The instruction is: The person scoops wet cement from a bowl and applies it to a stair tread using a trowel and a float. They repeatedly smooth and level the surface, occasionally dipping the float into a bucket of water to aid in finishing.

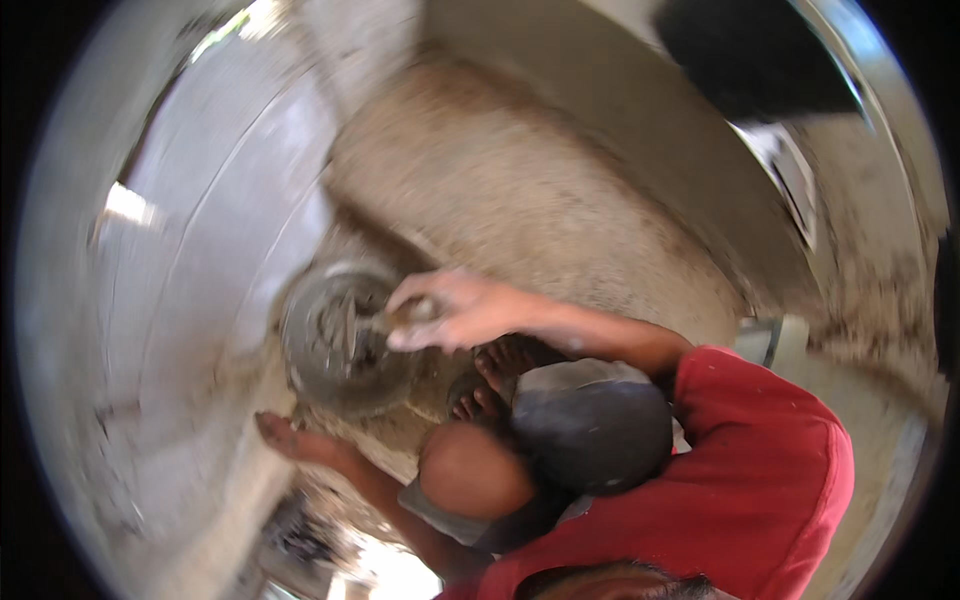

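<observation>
A round grey pan (300, 372) sits low beside the wall, with wet grey mortar (335, 318) in it. My right hand (460, 308) reaches over the pan's right rim, its fingers curled round the handle of what looks like a trowel (372, 323). The tool's pale front part lies over the mortar, and motion blurs its outline. Just below the pan's lower left side is my left hand (283, 436), apart from the tool. It is blurred, and its fingers cannot be made out clearly.
A smooth grey wall (205, 235) curves up on the left. Beyond the pan lies a rough brown floor (510, 165), bordered by a low plastered wall (640, 120). My bent knees and bare feet are close to the pan. A dark blurred object (755, 60) hangs at the upper right.
</observation>
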The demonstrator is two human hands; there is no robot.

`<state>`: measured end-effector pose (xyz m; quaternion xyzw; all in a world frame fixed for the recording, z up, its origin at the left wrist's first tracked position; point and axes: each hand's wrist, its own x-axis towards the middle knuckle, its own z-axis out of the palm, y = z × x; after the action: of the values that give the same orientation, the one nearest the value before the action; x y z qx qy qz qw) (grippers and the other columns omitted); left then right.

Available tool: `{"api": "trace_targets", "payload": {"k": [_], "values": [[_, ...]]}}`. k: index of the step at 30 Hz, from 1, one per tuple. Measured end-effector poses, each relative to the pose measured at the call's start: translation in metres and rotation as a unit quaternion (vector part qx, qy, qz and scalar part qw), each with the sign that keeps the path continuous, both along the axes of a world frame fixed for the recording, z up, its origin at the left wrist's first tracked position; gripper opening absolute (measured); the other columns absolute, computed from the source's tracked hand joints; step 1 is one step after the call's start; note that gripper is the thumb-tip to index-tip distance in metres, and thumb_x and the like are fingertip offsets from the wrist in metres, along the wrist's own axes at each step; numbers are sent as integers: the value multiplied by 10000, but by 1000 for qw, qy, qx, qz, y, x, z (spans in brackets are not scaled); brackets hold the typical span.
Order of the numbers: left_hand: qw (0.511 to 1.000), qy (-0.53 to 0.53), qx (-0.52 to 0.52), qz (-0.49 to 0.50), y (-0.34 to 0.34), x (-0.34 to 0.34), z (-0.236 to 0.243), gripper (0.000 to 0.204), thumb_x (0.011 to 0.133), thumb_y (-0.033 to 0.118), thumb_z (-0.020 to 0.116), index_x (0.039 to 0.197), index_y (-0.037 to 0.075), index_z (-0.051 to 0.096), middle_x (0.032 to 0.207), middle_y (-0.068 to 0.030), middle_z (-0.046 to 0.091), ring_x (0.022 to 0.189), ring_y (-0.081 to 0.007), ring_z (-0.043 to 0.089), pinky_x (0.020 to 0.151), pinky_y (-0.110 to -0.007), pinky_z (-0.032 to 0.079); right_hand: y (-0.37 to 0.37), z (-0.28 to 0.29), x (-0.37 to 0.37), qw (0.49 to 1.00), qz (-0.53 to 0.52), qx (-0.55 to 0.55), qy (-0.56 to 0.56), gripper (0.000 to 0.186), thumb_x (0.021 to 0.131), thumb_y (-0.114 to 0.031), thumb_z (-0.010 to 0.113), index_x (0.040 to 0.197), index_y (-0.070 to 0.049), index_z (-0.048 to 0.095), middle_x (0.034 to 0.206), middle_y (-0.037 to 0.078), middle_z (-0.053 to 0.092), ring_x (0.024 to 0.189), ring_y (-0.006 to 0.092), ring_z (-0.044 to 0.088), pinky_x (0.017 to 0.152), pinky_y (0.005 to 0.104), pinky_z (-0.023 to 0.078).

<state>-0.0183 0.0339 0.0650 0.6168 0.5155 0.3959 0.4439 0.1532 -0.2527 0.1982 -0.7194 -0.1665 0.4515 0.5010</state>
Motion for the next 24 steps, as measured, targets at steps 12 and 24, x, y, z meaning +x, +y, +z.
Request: {"api": "trace_targets", "payload": {"k": [12,24], "values": [[812,47,135,-565,-127,168,204,372,1058,210,660,1370,8,659,1165,-109,706,1015,-187,638,878,-319,526,42,-50,-17,876,206,-249,-358,333,874,-297,757,1104,-66,825,1118,130,813,1066,319,780,854,447,608],[907,46,146,-392,-24,127,154,380,1095,212,599,1370,-38,677,1195,-176,741,1047,-236,696,896,-346,545,-5,-26,-25,828,264,-221,-442,319,783,-229,777,1056,-65,795,975,128,801,976,321,781,816,466,603]]}}
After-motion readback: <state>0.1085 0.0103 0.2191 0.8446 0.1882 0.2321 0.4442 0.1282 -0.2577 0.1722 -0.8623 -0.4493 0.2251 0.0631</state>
